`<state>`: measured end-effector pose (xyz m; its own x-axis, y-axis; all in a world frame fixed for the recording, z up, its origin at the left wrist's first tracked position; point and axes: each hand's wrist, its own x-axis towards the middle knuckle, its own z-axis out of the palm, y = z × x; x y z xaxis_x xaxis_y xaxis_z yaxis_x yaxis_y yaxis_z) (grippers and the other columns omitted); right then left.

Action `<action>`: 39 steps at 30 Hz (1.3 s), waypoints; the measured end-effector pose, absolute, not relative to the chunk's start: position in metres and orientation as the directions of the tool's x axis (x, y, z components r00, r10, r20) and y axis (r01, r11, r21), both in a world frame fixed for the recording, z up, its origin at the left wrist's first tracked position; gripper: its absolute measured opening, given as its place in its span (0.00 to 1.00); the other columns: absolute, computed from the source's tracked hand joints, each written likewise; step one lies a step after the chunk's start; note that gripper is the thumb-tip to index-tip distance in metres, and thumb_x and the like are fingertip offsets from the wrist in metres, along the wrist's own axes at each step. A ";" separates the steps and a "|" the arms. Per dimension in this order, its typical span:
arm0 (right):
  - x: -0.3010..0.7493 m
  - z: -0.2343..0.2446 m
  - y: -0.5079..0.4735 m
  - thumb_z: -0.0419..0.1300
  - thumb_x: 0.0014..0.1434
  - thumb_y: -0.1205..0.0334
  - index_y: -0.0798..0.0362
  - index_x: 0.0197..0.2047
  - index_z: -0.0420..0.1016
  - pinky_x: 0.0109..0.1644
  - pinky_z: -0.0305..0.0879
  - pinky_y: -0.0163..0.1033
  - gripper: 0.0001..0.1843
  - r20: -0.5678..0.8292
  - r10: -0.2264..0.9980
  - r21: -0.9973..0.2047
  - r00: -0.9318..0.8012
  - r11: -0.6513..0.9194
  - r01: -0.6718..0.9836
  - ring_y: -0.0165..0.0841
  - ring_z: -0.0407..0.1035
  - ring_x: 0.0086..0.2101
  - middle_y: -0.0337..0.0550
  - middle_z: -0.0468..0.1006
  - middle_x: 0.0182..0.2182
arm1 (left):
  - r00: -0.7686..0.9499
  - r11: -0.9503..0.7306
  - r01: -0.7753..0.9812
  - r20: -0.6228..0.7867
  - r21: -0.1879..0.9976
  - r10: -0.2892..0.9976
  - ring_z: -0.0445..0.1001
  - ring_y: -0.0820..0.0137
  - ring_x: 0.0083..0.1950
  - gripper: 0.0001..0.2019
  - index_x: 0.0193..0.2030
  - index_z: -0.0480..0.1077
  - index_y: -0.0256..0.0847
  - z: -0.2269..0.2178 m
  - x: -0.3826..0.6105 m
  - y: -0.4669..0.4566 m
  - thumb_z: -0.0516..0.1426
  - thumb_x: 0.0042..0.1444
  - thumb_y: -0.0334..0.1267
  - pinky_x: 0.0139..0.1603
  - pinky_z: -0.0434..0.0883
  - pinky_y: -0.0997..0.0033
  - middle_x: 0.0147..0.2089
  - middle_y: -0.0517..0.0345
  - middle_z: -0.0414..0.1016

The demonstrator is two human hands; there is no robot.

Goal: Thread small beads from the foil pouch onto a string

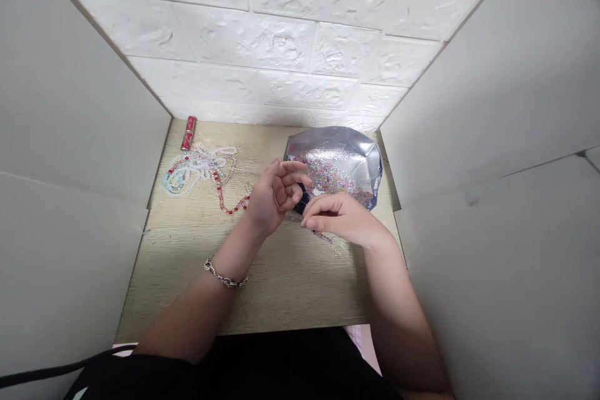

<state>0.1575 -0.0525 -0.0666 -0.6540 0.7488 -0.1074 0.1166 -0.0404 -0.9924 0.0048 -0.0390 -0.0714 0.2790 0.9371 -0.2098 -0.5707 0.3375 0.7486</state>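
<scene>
My left hand (pixel 276 194) is raised over the table with the palm turned up. Its thumb and index finger are pinched together, while the other fingers are loosely curled. Close beside it, my right hand (pixel 340 217) points left with thumb and fingertips pressed together. What either pinch holds is too small to make out. A short strand of small beads (pixel 323 237) with thin clear ends shows just below my right hand. Behind both hands lies an open silver foil tray or pouch (pixel 340 140) with many loose coloured beads (pixel 330 176). A dark blue patch shows between the hands.
Bead strings in white and pale blue (pixel 185 170) lie coiled at the table's back left. A red beaded strand (pixel 219 190) runs towards my left hand. Behind them is a red cylinder (pixel 188 133). Grey panels flank the wooden table (pixel 281 287); a white brick-patterned wall (pixel 281 44) stands behind.
</scene>
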 end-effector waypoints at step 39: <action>0.145 -0.081 -0.044 0.59 0.48 0.55 0.47 0.39 0.66 0.45 0.67 0.35 0.13 -0.240 0.958 -0.795 -0.159 -0.288 -0.533 0.28 0.66 0.40 0.38 0.71 0.38 | -0.013 0.131 -0.143 -0.134 0.981 0.991 0.53 0.82 0.17 0.10 0.28 0.74 0.37 -0.069 0.015 -0.049 0.60 0.42 0.42 0.16 0.51 0.79 0.11 0.66 0.56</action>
